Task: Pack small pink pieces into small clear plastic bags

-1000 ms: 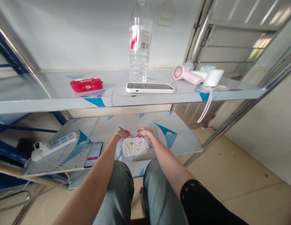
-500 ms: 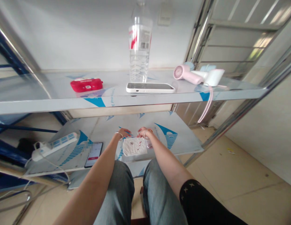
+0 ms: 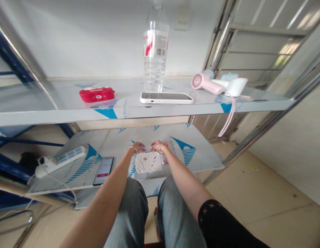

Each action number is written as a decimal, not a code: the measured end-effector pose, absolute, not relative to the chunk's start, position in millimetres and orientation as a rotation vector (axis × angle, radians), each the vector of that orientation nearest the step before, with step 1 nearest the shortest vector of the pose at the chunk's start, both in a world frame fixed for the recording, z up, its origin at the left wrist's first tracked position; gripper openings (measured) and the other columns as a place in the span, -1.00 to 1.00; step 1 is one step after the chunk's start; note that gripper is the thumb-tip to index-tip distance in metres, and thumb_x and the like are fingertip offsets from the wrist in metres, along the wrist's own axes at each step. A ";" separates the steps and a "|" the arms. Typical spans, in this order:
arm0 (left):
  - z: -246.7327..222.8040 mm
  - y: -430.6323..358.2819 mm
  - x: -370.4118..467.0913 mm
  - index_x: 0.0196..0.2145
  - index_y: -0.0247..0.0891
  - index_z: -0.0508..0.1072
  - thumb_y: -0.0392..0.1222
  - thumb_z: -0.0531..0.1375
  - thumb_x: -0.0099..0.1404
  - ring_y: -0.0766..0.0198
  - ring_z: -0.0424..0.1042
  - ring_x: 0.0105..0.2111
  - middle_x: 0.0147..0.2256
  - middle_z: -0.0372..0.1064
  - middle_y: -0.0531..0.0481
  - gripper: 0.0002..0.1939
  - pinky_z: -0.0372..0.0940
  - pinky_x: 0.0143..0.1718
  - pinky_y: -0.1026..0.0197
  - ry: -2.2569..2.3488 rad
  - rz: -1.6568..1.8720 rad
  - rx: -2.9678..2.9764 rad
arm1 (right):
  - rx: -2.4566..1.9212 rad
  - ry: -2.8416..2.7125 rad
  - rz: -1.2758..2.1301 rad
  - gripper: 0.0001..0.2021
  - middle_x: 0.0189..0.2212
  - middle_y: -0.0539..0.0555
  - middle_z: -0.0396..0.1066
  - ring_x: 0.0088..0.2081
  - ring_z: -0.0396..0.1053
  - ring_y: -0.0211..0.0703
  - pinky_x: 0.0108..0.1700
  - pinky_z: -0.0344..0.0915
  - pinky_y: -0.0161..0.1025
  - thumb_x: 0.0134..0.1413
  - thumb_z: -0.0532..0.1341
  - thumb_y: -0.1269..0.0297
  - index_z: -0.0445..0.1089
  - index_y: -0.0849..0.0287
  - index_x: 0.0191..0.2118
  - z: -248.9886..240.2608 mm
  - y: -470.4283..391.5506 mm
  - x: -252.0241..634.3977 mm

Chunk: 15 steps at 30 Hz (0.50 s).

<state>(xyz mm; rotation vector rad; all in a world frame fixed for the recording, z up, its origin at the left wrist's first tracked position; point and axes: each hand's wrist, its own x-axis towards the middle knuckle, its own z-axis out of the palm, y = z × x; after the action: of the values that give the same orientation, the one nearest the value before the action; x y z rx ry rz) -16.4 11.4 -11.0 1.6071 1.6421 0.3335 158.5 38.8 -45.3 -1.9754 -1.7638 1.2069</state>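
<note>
My left hand [image 3: 138, 147], with a bangle at the wrist, is at the far left corner of a white, tissue-like sheet [image 3: 149, 163] on the lower shelf. Its fingers are bent inward around something too small to make out. Facing it, my right hand [image 3: 157, 145] is at the sheet's far right edge, fingers curled likewise; what they pinch, if anything, cannot be seen. A few small reddish bits lie on the sheet. Beside it, partly under my right wrist, is a clear container [image 3: 164, 159] with something reddish inside.
On the lower shelf [image 3: 203, 151], left, lie a phone [image 3: 103, 171] and a white power strip [image 3: 62, 161] with its cable. The upper shelf holds a red case [image 3: 97, 94], a water bottle [image 3: 155, 58], a white-edged phone [image 3: 167, 97] and a pink handheld fan [image 3: 208, 83].
Both hands stay in nearly the same place, with only slight finger movement. The whole view has shifted a little; the sheet and container lie as before.
</note>
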 end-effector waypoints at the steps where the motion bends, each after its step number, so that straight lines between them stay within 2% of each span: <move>1: -10.8 11.2 -16.4 -0.14 -0.29 0.50 -0.34 0.24 0.00 0.37 0.31 -0.53 -0.56 0.38 0.09 -0.61 0.10 -0.53 0.39 1.646 0.335 1.608 | -1.975 -1.764 1.194 -0.57 -0.49 -0.09 0.36 -0.56 0.26 -0.38 -0.55 0.13 -0.48 -0.17 0.37 0.40 0.42 0.12 -0.07 -43.6 38.0 158.0; 7: -2.3 7.8 -14.9 -0.17 -0.31 0.50 -0.31 0.25 -0.01 0.34 0.32 -0.52 -0.59 0.36 0.09 -0.63 0.13 -0.50 0.37 1.665 0.315 1.607 | -1.977 -1.785 1.156 -0.65 -0.32 -0.02 0.44 -0.48 0.33 -0.34 -0.54 0.13 -0.48 -0.14 0.36 0.37 0.44 0.10 -0.14 -27.2 26.2 154.6; 12: 1.9 6.1 -14.7 -0.20 -0.32 0.52 -0.31 0.26 -0.02 0.35 0.28 -0.54 -0.63 0.32 0.11 -0.65 0.11 -0.51 0.36 1.669 0.322 1.587 | -1.996 -1.758 1.124 -0.64 -0.30 -0.04 0.45 -0.47 0.35 -0.32 -0.54 0.14 -0.46 -0.18 0.38 0.37 0.46 0.07 -0.15 -21.1 24.2 154.0; 15: 0.1 6.1 -15.5 -0.23 -0.34 0.52 -0.36 0.24 -0.02 0.37 0.27 -0.55 -0.62 0.32 0.11 -0.68 0.11 -0.50 0.36 1.618 0.385 1.570 | -1.944 -1.820 1.211 -0.75 -0.37 -0.07 0.45 -0.51 0.30 -0.37 -0.53 0.14 -0.48 -0.13 0.34 0.38 0.48 0.11 -0.22 -20.4 24.6 155.3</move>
<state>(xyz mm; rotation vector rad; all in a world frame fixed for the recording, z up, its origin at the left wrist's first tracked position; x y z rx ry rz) -15.5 6.1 0.1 1.5699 1.6177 0.3846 155.3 24.6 -20.4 -1.9437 -1.8203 1.2107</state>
